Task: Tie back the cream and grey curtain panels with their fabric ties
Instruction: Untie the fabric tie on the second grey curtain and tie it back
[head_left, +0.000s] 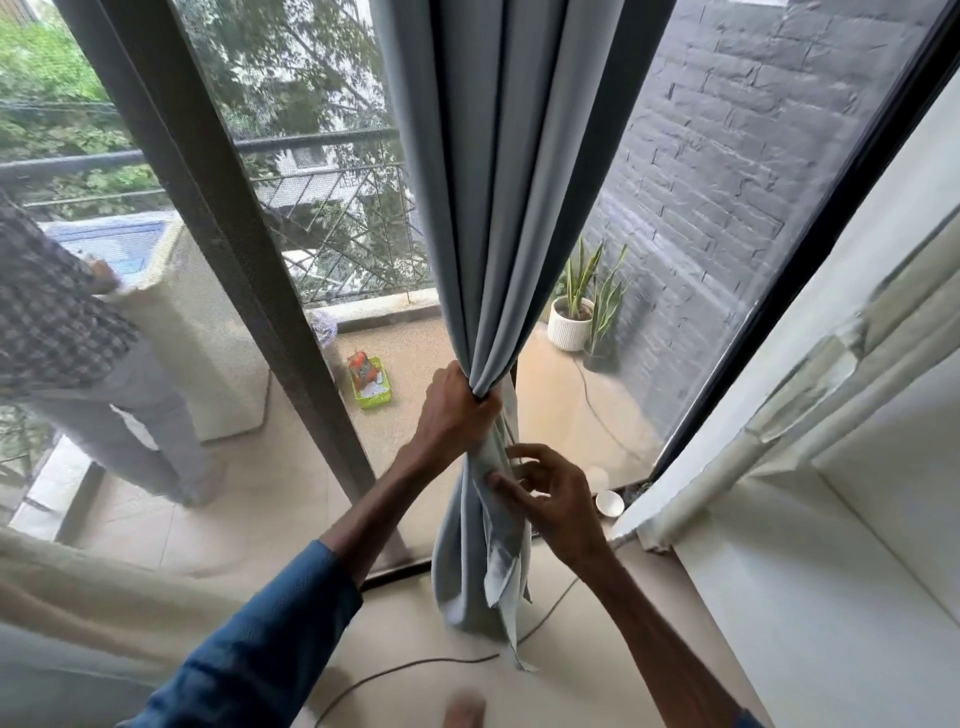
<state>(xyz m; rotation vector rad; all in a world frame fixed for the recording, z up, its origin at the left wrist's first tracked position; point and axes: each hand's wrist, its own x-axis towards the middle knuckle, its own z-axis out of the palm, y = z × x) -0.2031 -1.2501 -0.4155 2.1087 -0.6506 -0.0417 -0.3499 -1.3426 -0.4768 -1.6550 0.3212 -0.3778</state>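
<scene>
The left hand (457, 410) clamps its fingers round the gathered grey curtain (498, 182). Just below, the right hand (553, 499) has fingers apart, thumb touching the fabric tie (501, 569).

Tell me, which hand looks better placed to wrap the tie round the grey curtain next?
The right hand, probably. The left hand is busy gripping the gathered grey curtain, while the right one touches the loose fabric tie hanging just below that grip.
</scene>
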